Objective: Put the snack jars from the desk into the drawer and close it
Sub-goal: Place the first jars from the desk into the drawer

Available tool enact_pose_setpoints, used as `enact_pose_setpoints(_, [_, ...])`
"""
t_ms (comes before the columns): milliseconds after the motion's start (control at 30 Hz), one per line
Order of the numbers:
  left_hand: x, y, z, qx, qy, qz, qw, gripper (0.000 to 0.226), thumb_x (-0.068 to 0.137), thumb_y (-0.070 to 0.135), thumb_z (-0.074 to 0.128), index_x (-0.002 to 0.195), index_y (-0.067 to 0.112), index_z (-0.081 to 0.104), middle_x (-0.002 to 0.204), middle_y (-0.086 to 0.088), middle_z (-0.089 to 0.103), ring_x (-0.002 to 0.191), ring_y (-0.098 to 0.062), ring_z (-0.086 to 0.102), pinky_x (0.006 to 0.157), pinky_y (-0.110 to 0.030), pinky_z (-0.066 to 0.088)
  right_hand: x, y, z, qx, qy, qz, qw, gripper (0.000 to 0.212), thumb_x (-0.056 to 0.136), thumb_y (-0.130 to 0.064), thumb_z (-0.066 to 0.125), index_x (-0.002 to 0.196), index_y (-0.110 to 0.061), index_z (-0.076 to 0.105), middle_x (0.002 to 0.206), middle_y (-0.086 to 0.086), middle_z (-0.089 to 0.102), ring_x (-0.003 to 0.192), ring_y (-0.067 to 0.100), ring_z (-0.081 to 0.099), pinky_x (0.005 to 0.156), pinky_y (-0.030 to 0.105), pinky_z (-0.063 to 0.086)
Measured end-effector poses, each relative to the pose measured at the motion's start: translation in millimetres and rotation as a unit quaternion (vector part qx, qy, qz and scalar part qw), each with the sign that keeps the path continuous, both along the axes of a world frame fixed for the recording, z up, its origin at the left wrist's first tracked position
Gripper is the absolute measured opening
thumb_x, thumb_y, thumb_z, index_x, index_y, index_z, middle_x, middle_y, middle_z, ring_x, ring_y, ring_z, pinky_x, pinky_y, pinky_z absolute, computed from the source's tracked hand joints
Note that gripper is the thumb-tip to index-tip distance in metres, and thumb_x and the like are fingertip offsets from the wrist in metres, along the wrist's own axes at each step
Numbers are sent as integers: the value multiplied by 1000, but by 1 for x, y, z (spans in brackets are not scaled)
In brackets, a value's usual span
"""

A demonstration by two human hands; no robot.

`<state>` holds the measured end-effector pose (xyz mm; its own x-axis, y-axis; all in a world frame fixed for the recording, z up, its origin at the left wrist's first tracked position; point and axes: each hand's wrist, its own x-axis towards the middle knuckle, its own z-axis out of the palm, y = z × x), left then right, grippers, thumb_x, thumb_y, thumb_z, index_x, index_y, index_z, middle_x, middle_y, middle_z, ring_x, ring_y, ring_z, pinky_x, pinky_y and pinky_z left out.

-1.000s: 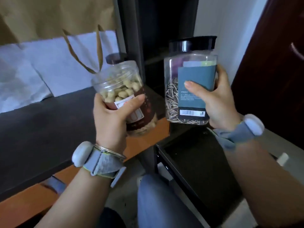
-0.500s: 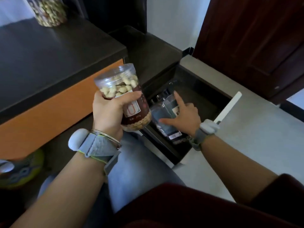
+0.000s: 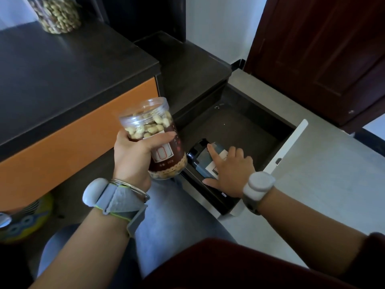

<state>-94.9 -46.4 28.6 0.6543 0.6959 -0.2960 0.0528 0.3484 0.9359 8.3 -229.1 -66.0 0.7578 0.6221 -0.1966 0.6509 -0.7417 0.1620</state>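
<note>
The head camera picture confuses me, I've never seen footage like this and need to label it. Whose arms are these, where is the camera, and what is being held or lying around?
There is no machine here. A person wears one wide-angle camera on the head, looking down at their own two bare hands, so the arms reach in from the bottom of the picture. Both wrists carry grey bands.

The left hand grips a clear jar of pale round snacks, holding it in the air and tilted, beside the desk.

The right hand reaches down into the open drawer, fingers spread on a dark-lidded jar that lies on its side at the drawer's near end. The rest of the drawer looks bare.

On the dark desk top, at the far left corner, stands a third jar, filled with nuts or seeds. A dark wooden door is behind.
</note>
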Motion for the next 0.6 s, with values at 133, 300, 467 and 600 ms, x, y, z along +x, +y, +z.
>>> enact_pose_setpoints(133, [-1,-1,4,-21,-24,21,999,92,38,16,89,123,7,54,115,-16,68,99,-35,68,86,-57,53,-3,-1,-1,13,3,15,1000,94,79,-81,22,149,-28,-14,138,23,35,114,36,45,83,43,42])
enact_pose_setpoints(300, [-2,1,4,-85,-71,53,992,71,59,19,84,121,20,50,117,-11,69,102,-31,67,90,-64,47,4,11,23,14,79,2,997,87,83,-77,24,151,-28,0,149,19,28,133,36,32,101,49,34])
enact_pose_setpoints(467, [-3,1,8,-71,-58,48,995,75,60,28,84,126,14,52,115,-13,69,102,-30,67,90,-61,49,6,31,75,446,335,0,830,79,86,-58,51,150,-32,13,153,2,27,137,14,28,108,37,32])
enact_pose_setpoints(600, [2,-8,7,-73,-43,31,996,75,59,37,81,123,9,57,114,-15,69,101,-30,68,91,-56,50,-10,51,84,377,369,52,848,117,64,-51,80,150,-34,1,150,5,30,132,17,37,108,36,36])
